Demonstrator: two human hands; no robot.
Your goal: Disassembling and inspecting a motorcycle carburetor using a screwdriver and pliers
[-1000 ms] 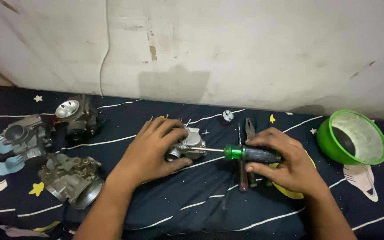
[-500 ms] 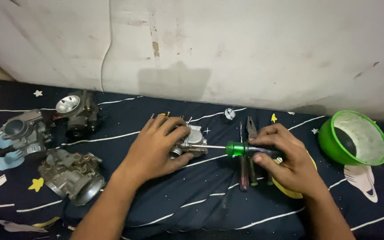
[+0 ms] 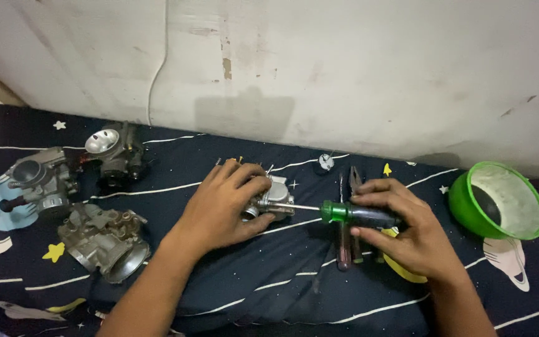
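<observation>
My left hand point(image 3: 223, 206) lies over a small silver carburetor point(image 3: 274, 198) and grips it against the dark star-patterned cloth point(image 3: 238, 281). A screwdriver point(image 3: 350, 213) with a green collar and dark handle is held level in my right hand point(image 3: 410, 234). Its thin shaft points left and its tip meets the carburetor's side. Most of the carburetor's body is hidden under my left fingers.
Three more carburetors lie at the left: one point(image 3: 38, 181) far left, one point(image 3: 115, 153) behind it, one point(image 3: 104, 243) nearer me. Pliers and another tool point(image 3: 346, 249) lie under my right hand. A green bowl point(image 3: 463, 203) stands at the right, a small round part point(image 3: 325, 162) near the wall.
The screwdriver has turned slightly in my right hand, whose fingers have shifted on the handle. My left hand still holds the carburetor in the same place.
</observation>
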